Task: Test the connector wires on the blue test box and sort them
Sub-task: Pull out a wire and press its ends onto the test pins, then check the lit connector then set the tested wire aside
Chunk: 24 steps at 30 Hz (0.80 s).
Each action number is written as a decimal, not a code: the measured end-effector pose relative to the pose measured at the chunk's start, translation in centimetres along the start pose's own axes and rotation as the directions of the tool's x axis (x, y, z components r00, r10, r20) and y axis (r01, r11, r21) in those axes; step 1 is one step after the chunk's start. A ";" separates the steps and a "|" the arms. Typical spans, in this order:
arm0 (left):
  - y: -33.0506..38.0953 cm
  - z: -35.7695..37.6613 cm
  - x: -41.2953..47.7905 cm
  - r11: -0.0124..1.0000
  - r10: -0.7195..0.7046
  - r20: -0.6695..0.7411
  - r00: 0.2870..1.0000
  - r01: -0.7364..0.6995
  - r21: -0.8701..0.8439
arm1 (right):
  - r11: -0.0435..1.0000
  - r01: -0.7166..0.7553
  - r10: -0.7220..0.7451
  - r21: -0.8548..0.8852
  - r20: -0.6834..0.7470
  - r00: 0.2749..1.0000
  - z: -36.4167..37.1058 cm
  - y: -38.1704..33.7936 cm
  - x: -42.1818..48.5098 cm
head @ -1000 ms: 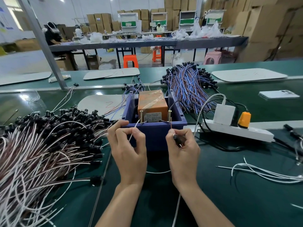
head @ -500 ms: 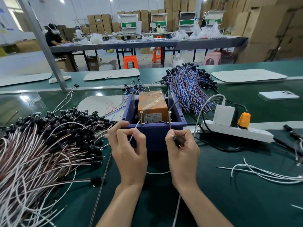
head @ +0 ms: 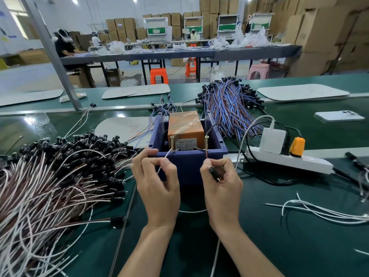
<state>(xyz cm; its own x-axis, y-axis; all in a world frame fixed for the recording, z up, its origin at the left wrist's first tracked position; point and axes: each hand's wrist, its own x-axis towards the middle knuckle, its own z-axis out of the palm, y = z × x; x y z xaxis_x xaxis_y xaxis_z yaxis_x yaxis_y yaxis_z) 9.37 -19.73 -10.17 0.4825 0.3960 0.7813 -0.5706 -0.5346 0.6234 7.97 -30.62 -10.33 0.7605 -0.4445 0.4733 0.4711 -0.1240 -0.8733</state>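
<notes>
The blue test box (head: 189, 162) stands in the middle of the green belt, with an orange unit (head: 184, 124) inside and two brass screws, one left (head: 172, 143) and one right (head: 206, 142), at its front rim. My left hand (head: 157, 184) pinches the white wire end (head: 164, 159), whose tip touches the left screw. My right hand (head: 221, 184) grips the wire's black connector (head: 214, 172) and holds the brown lead against the right screw. The wire loops between my wrists (head: 192, 211).
A big heap of white and brown connector wires (head: 54, 176) fills the left. A blue-and-red wire bundle (head: 229, 104) lies behind the box. At the right are a power strip (head: 287, 158), a phone (head: 339, 116) and loose white wires (head: 319, 212).
</notes>
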 end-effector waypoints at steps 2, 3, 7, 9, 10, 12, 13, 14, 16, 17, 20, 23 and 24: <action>0.0 0.1 0.0 1.000 0.001 0.002 1.000 -0.001 0.001 | 1.000 0.000 0.000 -0.005 0.003 1.000 0.0 0.0 0.0; 0.0 0.1 0.0 1.000 -0.002 0.002 1.000 0.002 0.000 | 1.000 -0.001 0.001 -0.007 0.003 1.000 0.0 0.0 0.0; -0.1 0.1 0.0 1.000 -0.023 0.011 1.000 0.023 0.003 | 1.000 -0.010 0.010 -0.008 -0.005 1.000 -0.1 0.1 0.0; -0.3 0.1 0.0 0.999 -0.041 0.014 0.999 0.041 0.007 | 1.000 -0.011 0.011 -0.013 -0.005 1.000 -0.1 0.1 0.0; -0.3 0.1 0.0 0.999 -0.050 0.016 0.999 0.050 0.008 | 1.000 -0.014 0.014 -0.012 -0.004 1.000 -0.1 0.1 0.0; -0.4 0.1 0.0 0.998 -0.055 0.019 0.998 0.055 0.010 | 1.000 -0.018 0.018 -0.006 -0.001 1.000 -0.1 0.0 0.0; -0.4 0.1 0.0 0.999 -0.053 0.018 0.998 0.053 0.012 | 1.000 -0.019 0.019 -0.008 -0.002 1.000 -0.1 0.0 0.0; -0.5 0.0 0.0 0.999 -0.051 0.017 0.999 0.051 0.013 | 1.000 -0.020 0.020 -0.012 -0.003 1.000 -0.1 0.0 0.0; -0.5 0.0 0.0 0.999 -0.052 0.015 0.999 0.051 0.011 | 1.000 -0.019 0.019 -0.013 -0.001 1.000 -0.1 0.0 0.0; -0.5 0.1 0.0 0.999 -0.051 0.012 0.999 0.050 0.010 | 1.000 -0.017 0.017 -0.015 0.001 1.000 -0.1 0.0 0.0; -0.5 0.2 0.0 0.999 -0.043 0.005 0.999 0.043 0.014 | 1.000 -0.006 0.006 -0.022 0.008 1.000 -0.1 -0.1 0.0; -0.5 0.2 0.0 0.999 -0.042 0.006 0.999 0.042 0.015 | 1.000 -0.007 0.007 -0.020 0.008 1.000 -0.1 -0.2 0.0; -0.5 0.2 0.0 0.999 -0.041 0.006 0.999 0.041 0.015 | 1.000 -0.010 0.010 -0.017 0.008 1.000 -0.1 -0.2 0.0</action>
<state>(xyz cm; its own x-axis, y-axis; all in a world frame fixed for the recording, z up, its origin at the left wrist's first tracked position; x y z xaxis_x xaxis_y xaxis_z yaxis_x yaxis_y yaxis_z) 9.75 -19.60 -10.52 0.5096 0.4132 0.7547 -0.5403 -0.5290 0.6544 7.82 -30.62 -10.18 0.7685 -0.4387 0.4657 0.4560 -0.1350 -0.8797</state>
